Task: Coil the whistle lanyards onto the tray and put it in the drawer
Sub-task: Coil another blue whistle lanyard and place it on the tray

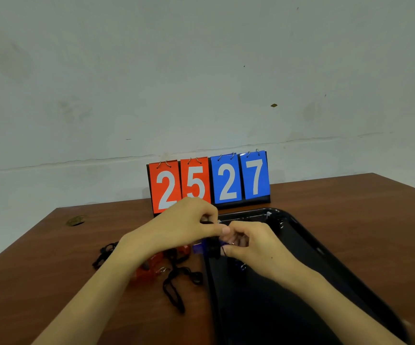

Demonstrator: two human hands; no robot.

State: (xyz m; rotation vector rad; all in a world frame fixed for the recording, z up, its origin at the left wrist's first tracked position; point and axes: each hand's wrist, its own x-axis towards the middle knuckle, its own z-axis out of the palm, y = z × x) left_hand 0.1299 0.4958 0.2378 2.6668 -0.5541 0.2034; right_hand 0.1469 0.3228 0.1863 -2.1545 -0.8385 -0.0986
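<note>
Scene, head view. We record a pale plastered wall (201, 70) behind a brown wood-grain table (350, 207).

On the table's right half lies a black, glossy, rectangular tray with rounded corners (325, 252). Its near end runs out of the picture.

At the table's far edge, just behind the tray, stands a flip scoreboard with two red cards and two blue cards (208, 183), reading 25 and 27.

Both hands meet over the tray's left rim.
- The left hand (186, 225) has its fingers curled and its thumb stretched rightward. It pinches a black cord lanyard (212, 247).
- The right hand (253, 247) has its fingers curled and closed on the same lanyard.
- The cord is bunched in a small dark bundle between the two hands, above the rim.
- A translucent blue plastic whistle (199, 247) hangs beside that bundle, below the left thumb.

Left of the tray, on bare wood under the left forearm:
- loose black lanyards (174, 292), tangled in loops
- translucent red plastic whistles (149, 267) among them

A second blue piece (241, 266) shows in the tray below the right hand. It is too blurred for us to identify.
</note>
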